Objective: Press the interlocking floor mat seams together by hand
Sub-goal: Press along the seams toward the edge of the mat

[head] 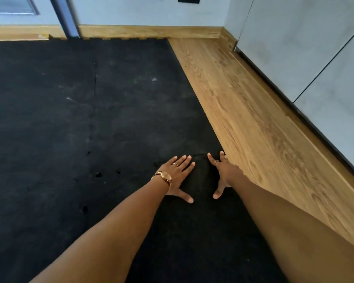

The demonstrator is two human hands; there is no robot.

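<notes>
Right now the black floor mat (90, 99) covers most of the room, next to the wood floor (253, 119). Your left hand (178, 176) and right hand (223, 174) lie flat and open on it, near its edge. Between them a seam (200, 155) looks lifted. Push unevenly and I think the teeth may pop up. Small gaps (98, 175) could stay open.

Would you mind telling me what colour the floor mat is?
The floor mat is black with faint pale scuffs, seen in the head view.
</notes>
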